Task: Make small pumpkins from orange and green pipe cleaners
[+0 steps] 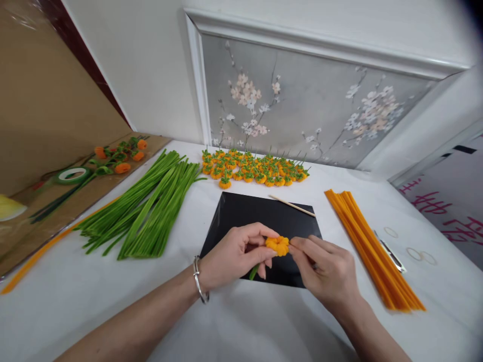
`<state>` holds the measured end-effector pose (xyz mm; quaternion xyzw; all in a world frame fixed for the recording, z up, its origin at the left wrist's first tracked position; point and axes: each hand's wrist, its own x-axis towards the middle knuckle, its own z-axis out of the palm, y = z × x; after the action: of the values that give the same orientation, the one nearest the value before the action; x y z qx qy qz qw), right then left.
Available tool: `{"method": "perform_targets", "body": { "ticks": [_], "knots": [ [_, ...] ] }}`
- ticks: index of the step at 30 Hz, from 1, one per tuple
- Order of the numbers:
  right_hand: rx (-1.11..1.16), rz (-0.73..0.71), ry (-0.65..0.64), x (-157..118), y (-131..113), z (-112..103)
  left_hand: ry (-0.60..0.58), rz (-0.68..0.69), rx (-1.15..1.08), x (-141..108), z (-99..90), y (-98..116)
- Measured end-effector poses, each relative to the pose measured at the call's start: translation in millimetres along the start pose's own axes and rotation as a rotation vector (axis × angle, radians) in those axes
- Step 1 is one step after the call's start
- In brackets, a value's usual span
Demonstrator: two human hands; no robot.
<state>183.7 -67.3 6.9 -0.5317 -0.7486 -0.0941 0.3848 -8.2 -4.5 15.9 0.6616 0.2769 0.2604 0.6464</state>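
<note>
Between my two hands is a small orange pumpkin-like piece (pixel 277 246), held over a black board (pixel 234 213). My left hand (pixel 241 251) pinches its left side between thumb and fingers, and a short green strip (pixel 254 272) sticks out below those fingers. The fingertips of my right hand (pixel 326 266) are closed at the piece's right edge; whether they grip a bit of it or something thin is hard to see. A thin wooden stick (pixel 292 206) lies across the board's upper right part.
Green stems (pixel 151 211) lie left, orange stems (pixel 372 251) right, beside small scissors (pixel 392 255) and clear rings (pixel 414 254). Many small orange pumpkins (pixel 248 176) with green tops stand by the wall. Far left, cardboard (pixel 49 216) bears green tape (pixel 73 175) and an orange-green bunch (pixel 122 167).
</note>
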Motion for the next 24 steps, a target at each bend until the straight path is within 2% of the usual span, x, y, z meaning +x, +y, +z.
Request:
{"method": "perform_targets", "body": {
  "ticks": [5,9,15,20,24],
  "knots": [
    [0.028,-0.006,0.01,0.4,2.6,-1.6,-0.003,-0.038,0.04,-0.2,-5.4,5.1],
    [0.112,-0.014,0.017,0.5,3.9,2.0,-0.068,-0.061,-0.039,1.5,-5.7,3.1],
    [0.097,-0.094,-0.093,1.1,3.5,3.2,-0.009,0.033,-0.099,3.6,-3.5,2.8],
    [0.033,-0.126,-0.025,1.6,3.8,0.7,-0.036,0.014,-0.09,1.6,-1.1,0.8],
    [0.034,-0.122,0.007,1.4,4.9,-1.3,-0.073,0.058,0.048,-0.7,0.1,-0.4]
  ]
}}
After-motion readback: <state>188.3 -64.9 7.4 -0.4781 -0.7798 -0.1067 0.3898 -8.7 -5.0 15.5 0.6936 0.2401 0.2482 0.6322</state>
